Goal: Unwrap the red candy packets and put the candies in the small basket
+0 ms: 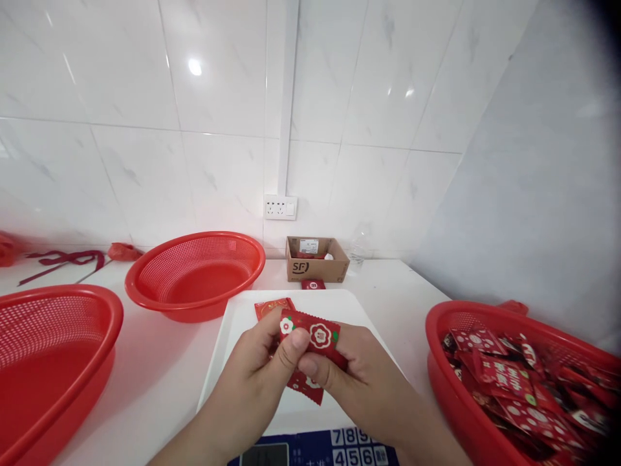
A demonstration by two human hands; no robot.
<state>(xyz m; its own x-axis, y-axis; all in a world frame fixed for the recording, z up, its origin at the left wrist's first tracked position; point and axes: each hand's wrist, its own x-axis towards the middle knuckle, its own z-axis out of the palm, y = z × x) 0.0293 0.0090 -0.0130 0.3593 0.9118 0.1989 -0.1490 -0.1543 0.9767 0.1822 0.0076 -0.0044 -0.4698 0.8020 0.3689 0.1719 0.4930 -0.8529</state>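
Observation:
Both hands meet over a white scale platform (339,310) in front of me. My left hand (264,362) and my right hand (349,372) pinch a small stack of red packets (315,333) printed with white flowers, thumbs pressed on top. Another red packet (272,306) sticks out behind my left hand, and a packet corner (305,386) hangs below the fingers. The scale's blue keypad (354,446) shows at the bottom edge.
A red basket (485,388) full of red packets stands at the right. Two red mesh baskets sit at the left (48,349) and back left (194,272). A small cardboard box (315,259) stands by the tiled wall, with a red packet (313,283) before it. Red ribbons (68,259) lie far left.

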